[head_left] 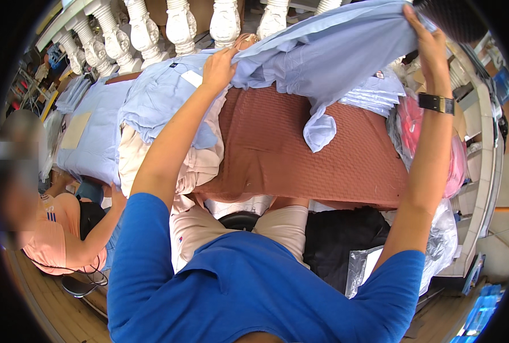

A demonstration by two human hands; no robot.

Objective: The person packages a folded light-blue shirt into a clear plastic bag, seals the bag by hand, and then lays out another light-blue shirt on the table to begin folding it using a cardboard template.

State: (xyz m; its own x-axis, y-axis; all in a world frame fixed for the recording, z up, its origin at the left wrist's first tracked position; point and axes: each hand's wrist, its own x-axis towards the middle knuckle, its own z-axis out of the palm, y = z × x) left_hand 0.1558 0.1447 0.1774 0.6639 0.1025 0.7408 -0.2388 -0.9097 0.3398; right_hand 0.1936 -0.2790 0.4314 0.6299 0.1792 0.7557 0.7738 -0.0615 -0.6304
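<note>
Light blue shirt [329, 51] held up and spread above the far side of the bench [300, 154], one loose end [319, 132] drooping onto the brown textured cover. Soft, thin cloth, likely light and limp; no stiffness, so sagging between the two holds. Probably best taken at an edge or seam, pinched well apart to keep it flat. Left hand [218, 67] clenched on the near left edge of the shirt, arm stretched long and forward from the blue sleeve. Right hand [429, 43] raised higher, fingers closed over the top right edge, wrist bent, a dark watch [436, 103] on it, forearm nearly upright. Below the left hand, a second blue shirt [157, 103] lying flat over cream cloth [197, 160]. Further right, a stack of folded blue shirts [374, 94], then a pink bag in clear plastic [414, 128]. White balusters [180, 26] behind the bench. At far left, another person in a peach top [48, 240], sitting low beside the bench.
</note>
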